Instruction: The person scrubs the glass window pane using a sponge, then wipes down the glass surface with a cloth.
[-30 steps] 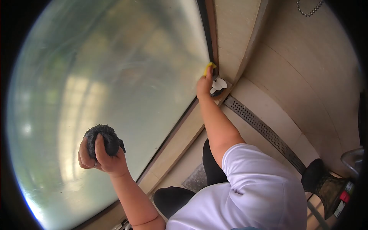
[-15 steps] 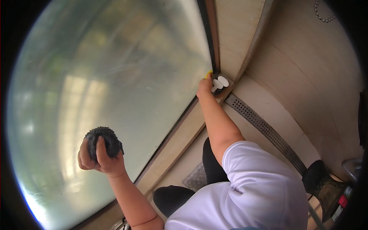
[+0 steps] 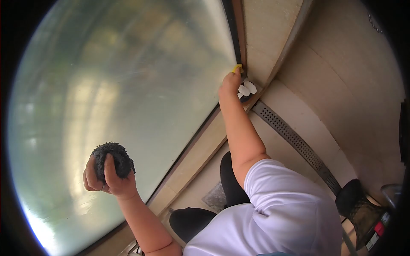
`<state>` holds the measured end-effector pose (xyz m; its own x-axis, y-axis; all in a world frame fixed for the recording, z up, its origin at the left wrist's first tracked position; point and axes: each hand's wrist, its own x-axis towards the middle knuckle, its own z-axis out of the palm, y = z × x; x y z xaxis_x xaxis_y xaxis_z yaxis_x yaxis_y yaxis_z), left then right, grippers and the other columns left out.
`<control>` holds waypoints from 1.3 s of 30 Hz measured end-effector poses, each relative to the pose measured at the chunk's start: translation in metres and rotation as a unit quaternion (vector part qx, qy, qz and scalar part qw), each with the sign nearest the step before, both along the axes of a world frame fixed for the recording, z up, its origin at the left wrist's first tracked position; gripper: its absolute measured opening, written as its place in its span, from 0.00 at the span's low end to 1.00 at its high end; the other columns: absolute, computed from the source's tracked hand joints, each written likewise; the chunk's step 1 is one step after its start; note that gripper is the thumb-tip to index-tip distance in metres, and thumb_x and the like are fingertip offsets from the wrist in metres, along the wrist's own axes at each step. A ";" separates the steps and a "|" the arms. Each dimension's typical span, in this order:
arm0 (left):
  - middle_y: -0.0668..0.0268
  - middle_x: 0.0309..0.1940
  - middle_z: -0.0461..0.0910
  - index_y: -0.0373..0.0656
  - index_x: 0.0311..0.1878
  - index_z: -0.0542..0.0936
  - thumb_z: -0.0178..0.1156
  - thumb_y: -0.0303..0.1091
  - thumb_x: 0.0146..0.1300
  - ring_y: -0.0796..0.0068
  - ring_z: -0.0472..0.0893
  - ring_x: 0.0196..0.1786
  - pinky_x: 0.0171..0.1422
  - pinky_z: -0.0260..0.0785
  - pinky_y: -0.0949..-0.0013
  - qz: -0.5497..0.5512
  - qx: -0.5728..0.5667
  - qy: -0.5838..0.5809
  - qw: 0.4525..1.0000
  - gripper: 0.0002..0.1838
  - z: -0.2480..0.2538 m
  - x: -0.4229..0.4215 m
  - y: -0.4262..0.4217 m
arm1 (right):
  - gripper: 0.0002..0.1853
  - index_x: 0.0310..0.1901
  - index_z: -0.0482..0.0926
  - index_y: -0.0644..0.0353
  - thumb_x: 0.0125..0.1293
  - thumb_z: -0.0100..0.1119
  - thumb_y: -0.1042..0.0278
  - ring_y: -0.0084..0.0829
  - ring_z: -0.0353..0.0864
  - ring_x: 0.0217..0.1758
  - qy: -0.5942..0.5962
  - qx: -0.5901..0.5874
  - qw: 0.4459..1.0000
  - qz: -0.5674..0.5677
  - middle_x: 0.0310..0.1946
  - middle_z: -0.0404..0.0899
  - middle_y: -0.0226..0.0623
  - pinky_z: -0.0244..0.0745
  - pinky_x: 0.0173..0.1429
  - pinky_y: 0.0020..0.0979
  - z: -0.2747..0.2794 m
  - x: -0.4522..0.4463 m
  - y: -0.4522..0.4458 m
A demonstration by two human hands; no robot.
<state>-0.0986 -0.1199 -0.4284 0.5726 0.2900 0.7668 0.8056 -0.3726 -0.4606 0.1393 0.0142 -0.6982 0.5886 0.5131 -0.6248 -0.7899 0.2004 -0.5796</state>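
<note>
A dark grey, fluffy cloth [image 3: 121, 161] is bunched up in my left hand [image 3: 110, 177], whose fingers wrap round it in front of the large glass pane [image 3: 145, 102]. My right hand [image 3: 230, 82] reaches to the pane's far corner, where it grips a small yellow item [image 3: 237, 67] against the dark frame edge. Most of the yellow item is hidden by the fingers. White oval pieces [image 3: 249, 88] lie on something dark on the ledge, just right of my right wrist.
A perforated metal drain strip [image 3: 294, 143] runs across the pale floor. Stone ledges [image 3: 188, 170] border the glass. At the lower right stand a dark stool-like object [image 3: 358, 209] and a curved metal piece [image 3: 390, 192]. A bead chain [image 3: 374, 23] hangs at the upper right.
My right hand has dipped slightly toward the corner, then moved back up along the frame with the yellow item. The left hand, still round the cloth, has shifted slightly left.
</note>
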 end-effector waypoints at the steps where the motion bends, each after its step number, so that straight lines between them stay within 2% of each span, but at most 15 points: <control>1: 0.63 0.49 0.68 0.53 0.42 0.75 0.67 0.28 0.45 0.63 0.64 0.49 0.49 0.60 0.67 0.003 -0.004 0.002 1.000 0.19 0.001 0.000 -0.001 | 0.20 0.59 0.64 0.58 0.69 0.33 0.64 0.33 0.67 0.57 0.004 0.003 1.000 -0.011 0.56 0.67 0.41 0.62 0.61 0.33 -0.002 -0.002 0.001; 2: 0.63 0.50 0.68 0.53 0.42 0.74 0.67 0.28 0.45 0.63 0.64 0.49 0.49 0.60 0.67 0.005 -0.009 0.005 1.000 0.19 0.002 0.000 -0.002 | 0.20 0.59 0.65 0.59 0.69 0.34 0.62 0.33 0.67 0.57 0.008 0.006 1.000 -0.022 0.56 0.68 0.41 0.62 0.60 0.33 -0.003 -0.005 0.002; 4: 0.61 0.50 0.67 0.52 0.43 0.74 0.66 0.28 0.47 0.62 0.64 0.50 0.50 0.60 0.65 0.006 -0.017 0.015 1.000 0.19 0.004 -0.001 -0.003 | 0.21 0.59 0.64 0.59 0.69 0.34 0.60 0.34 0.68 0.56 0.135 0.053 0.988 -0.046 0.56 0.68 0.42 0.62 0.60 0.33 -0.032 -0.007 0.003; 7: 0.58 0.51 0.66 0.49 0.46 0.73 0.63 0.27 0.49 0.60 0.64 0.52 0.51 0.61 0.63 0.010 -0.029 0.022 0.999 0.19 0.000 -0.007 -0.001 | 0.21 0.59 0.64 0.60 0.70 0.32 0.60 0.35 0.69 0.56 0.079 0.038 0.995 0.038 0.56 0.67 0.43 0.62 0.61 0.33 -0.056 0.004 0.011; 8: 0.58 0.51 0.66 0.49 0.46 0.74 0.63 0.26 0.49 0.60 0.64 0.52 0.51 0.62 0.64 0.014 -0.026 0.021 0.999 0.19 0.000 -0.007 0.000 | 0.21 0.60 0.62 0.61 0.68 0.30 0.67 0.37 0.69 0.57 0.032 0.071 0.997 0.028 0.58 0.66 0.43 0.61 0.63 0.32 -0.059 0.007 0.015; 11: 0.58 0.52 0.66 0.49 0.46 0.74 0.63 0.26 0.49 0.60 0.64 0.52 0.51 0.63 0.64 0.014 -0.022 0.017 1.000 0.19 -0.002 -0.005 0.002 | 0.23 0.61 0.60 0.63 0.65 0.28 0.73 0.39 0.67 0.59 -0.153 -0.066 0.986 0.016 0.58 0.65 0.44 0.59 0.64 0.33 -0.061 -0.003 0.024; 17: 0.61 0.49 0.68 0.52 0.42 0.75 0.67 0.27 0.45 0.62 0.64 0.50 0.48 0.62 0.68 -0.003 -0.016 0.009 1.000 0.19 0.002 -0.003 0.001 | 0.26 0.61 0.57 0.67 0.57 0.34 0.83 0.45 0.63 0.62 -0.144 -0.031 0.988 0.056 0.59 0.61 0.52 0.57 0.66 0.35 -0.056 -0.012 0.005; 20: 0.62 0.48 0.69 0.54 0.41 0.75 0.69 0.27 0.44 0.64 0.65 0.48 0.45 0.63 0.71 -0.013 -0.010 0.009 1.000 0.19 0.005 -0.002 -0.001 | 0.26 0.61 0.57 0.62 0.58 0.39 0.80 0.39 0.67 0.57 -0.332 -0.236 0.901 0.146 0.56 0.64 0.45 0.62 0.59 0.35 -0.058 -0.053 -0.015; 23: 0.64 0.49 0.69 0.55 0.41 0.76 0.68 0.28 0.45 0.64 0.65 0.49 0.46 0.64 0.69 -0.010 -0.008 0.013 1.000 0.19 0.011 -0.004 -0.007 | 0.22 0.56 0.63 0.61 0.57 0.43 0.78 0.43 0.70 0.55 -0.289 -0.234 0.859 0.351 0.50 0.69 0.48 0.65 0.57 0.36 -0.060 -0.065 -0.058; 26: 0.66 0.49 0.69 0.56 0.42 0.77 0.67 0.30 0.46 0.63 0.66 0.49 0.51 0.62 0.66 -0.023 -0.026 0.000 0.999 0.18 -0.001 -0.005 0.004 | 0.19 0.52 0.68 0.59 0.57 0.45 0.77 0.45 0.72 0.52 -0.439 -0.255 0.669 0.543 0.47 0.73 0.48 0.67 0.54 0.37 -0.068 -0.022 -0.079; 28: 0.66 0.49 0.69 0.56 0.42 0.77 0.67 0.31 0.47 0.63 0.66 0.49 0.51 0.62 0.67 -0.022 -0.032 0.003 0.999 0.17 -0.003 -0.007 0.005 | 0.17 0.50 0.71 0.58 0.57 0.47 0.75 0.46 0.74 0.50 -0.431 -0.262 0.689 0.520 0.45 0.75 0.48 0.69 0.51 0.37 -0.064 0.002 -0.089; 31: 0.68 0.48 0.69 0.58 0.39 0.78 0.68 0.29 0.44 0.66 0.66 0.48 0.47 0.64 0.70 -0.015 -0.027 -0.003 1.000 0.17 -0.010 -0.015 0.004 | 0.18 0.51 0.71 0.57 0.57 0.47 0.76 0.44 0.73 0.51 -0.517 -0.268 0.618 0.528 0.48 0.74 0.46 0.69 0.50 0.37 -0.074 0.014 -0.098; 34: 0.68 0.49 0.69 0.57 0.40 0.78 0.66 0.31 0.47 0.65 0.66 0.49 0.49 0.63 0.69 -0.012 -0.030 -0.010 0.999 0.15 -0.029 -0.036 -0.002 | 0.19 0.51 0.70 0.59 0.57 0.45 0.78 0.43 0.74 0.51 -0.495 -0.243 0.631 0.546 0.46 0.75 0.47 0.69 0.50 0.38 -0.064 0.015 -0.100; 37: 0.67 0.50 0.69 0.55 0.41 0.78 0.65 0.33 0.49 0.64 0.65 0.50 0.51 0.62 0.68 -0.020 -0.032 -0.003 0.999 0.14 -0.022 -0.029 -0.002 | 0.22 0.55 0.67 0.60 0.56 0.44 0.80 0.41 0.73 0.51 -0.407 -0.199 0.715 0.533 0.49 0.73 0.45 0.69 0.51 0.37 -0.068 0.006 -0.090; 39: 0.67 0.50 0.69 0.55 0.41 0.78 0.65 0.33 0.49 0.64 0.65 0.50 0.51 0.62 0.68 -0.017 -0.036 0.005 0.999 0.14 -0.018 -0.025 -0.002 | 0.24 0.58 0.63 0.60 0.56 0.42 0.81 0.40 0.72 0.52 -0.235 -0.136 0.914 0.301 0.52 0.70 0.44 0.68 0.53 0.35 -0.057 -0.010 -0.080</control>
<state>-0.1233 -0.1216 -0.4463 0.5905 0.3243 0.7390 0.7873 -0.4325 -0.4394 0.1290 -0.0656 -0.7548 0.4868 0.6956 -0.5283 -0.3608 -0.3907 -0.8469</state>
